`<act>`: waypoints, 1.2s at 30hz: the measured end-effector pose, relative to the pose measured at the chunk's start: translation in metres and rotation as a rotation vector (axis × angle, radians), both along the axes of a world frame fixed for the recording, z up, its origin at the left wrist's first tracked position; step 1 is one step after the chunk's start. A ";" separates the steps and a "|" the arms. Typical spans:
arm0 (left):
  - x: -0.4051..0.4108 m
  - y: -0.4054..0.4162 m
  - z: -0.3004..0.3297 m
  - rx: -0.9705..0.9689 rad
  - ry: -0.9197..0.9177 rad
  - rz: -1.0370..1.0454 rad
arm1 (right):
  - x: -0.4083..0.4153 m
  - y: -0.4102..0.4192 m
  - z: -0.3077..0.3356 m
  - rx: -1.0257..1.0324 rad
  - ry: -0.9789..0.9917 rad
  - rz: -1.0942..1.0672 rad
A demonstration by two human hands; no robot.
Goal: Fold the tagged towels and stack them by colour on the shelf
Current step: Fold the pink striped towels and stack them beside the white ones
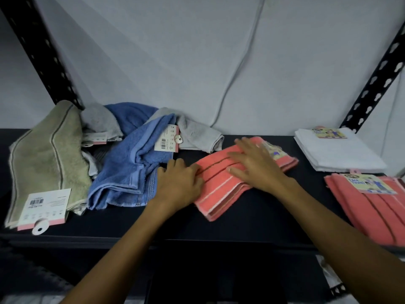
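Observation:
A folded coral towel (pixel 221 191) with dark and pale stripes lies in the middle of the black shelf (pixel 153 224). My right hand (pixel 256 163) rests flat on top of it with straight fingers, partly covering its tag. My left hand (pixel 179 181) presses on the towel's left edge, fingers bent downward. At the right edge lies another folded coral towel (pixel 372 211) with a tag. Behind it sits a folded white towel (pixel 337 152), also tagged.
Unfolded towels lie in a heap at the left: an olive-green one (pixel 48 159) with a barcode tag, a blue one (pixel 129 170), a darker blue one (pixel 131 115) and grey ones (pixel 197 132). Black perforated uprights (pixel 372 84) stand at both back corners. A cable hangs on the wall.

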State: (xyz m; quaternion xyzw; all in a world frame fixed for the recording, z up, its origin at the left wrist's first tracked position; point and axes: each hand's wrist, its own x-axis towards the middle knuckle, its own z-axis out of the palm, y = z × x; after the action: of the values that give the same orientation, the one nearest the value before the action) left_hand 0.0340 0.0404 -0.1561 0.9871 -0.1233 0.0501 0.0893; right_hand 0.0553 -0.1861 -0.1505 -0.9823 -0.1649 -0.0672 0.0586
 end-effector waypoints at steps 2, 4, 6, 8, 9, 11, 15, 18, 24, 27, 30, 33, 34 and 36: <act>-0.010 -0.005 -0.001 -0.110 0.010 -0.027 | -0.007 0.000 0.009 -0.004 -0.103 -0.149; -0.023 -0.011 -0.003 -0.247 0.042 -0.066 | -0.027 0.002 0.012 0.121 -0.128 -0.238; -0.038 -0.017 -0.006 -0.364 0.072 -0.092 | -0.057 0.003 0.006 0.280 -0.120 -0.261; -0.053 -0.023 -0.011 -0.434 0.055 -0.116 | -0.090 0.001 -0.007 0.366 -0.086 -0.271; -0.060 -0.025 -0.014 -0.461 0.022 -0.131 | -0.104 0.000 -0.015 0.400 -0.069 -0.275; -0.073 -0.027 -0.019 -0.517 -0.057 -0.174 | -0.128 -0.003 -0.030 0.487 -0.096 -0.276; -0.092 -0.020 -0.032 -0.504 -0.088 -0.291 | -0.163 -0.012 -0.044 0.603 -0.154 -0.252; -0.097 -0.013 -0.038 -0.472 -0.087 -0.323 | -0.179 -0.024 -0.054 0.570 -0.122 -0.132; -0.102 -0.017 -0.041 -0.635 -0.259 -0.282 | -0.175 -0.040 -0.055 0.584 -0.314 -0.028; -0.102 -0.016 -0.040 -0.635 -0.263 -0.284 | -0.171 -0.042 -0.053 0.560 -0.296 -0.016; -0.102 -0.014 -0.041 -0.604 -0.254 -0.303 | -0.170 -0.044 -0.046 0.586 -0.225 -0.011; -0.101 -0.011 -0.041 -0.606 -0.243 -0.332 | -0.167 -0.047 -0.037 0.515 -0.286 0.016; -0.100 -0.011 -0.041 -0.605 -0.248 -0.338 | -0.166 -0.048 -0.035 0.479 -0.336 0.028; -0.100 -0.010 -0.041 -0.591 -0.268 -0.354 | -0.164 -0.052 -0.034 0.424 -0.421 0.047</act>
State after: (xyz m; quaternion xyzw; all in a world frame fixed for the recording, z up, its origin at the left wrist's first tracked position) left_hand -0.0658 0.0302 -0.1973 0.8667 -0.2829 0.1962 0.3610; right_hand -0.1090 -0.2384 -0.1846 -0.9085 -0.1786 -0.3008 0.2287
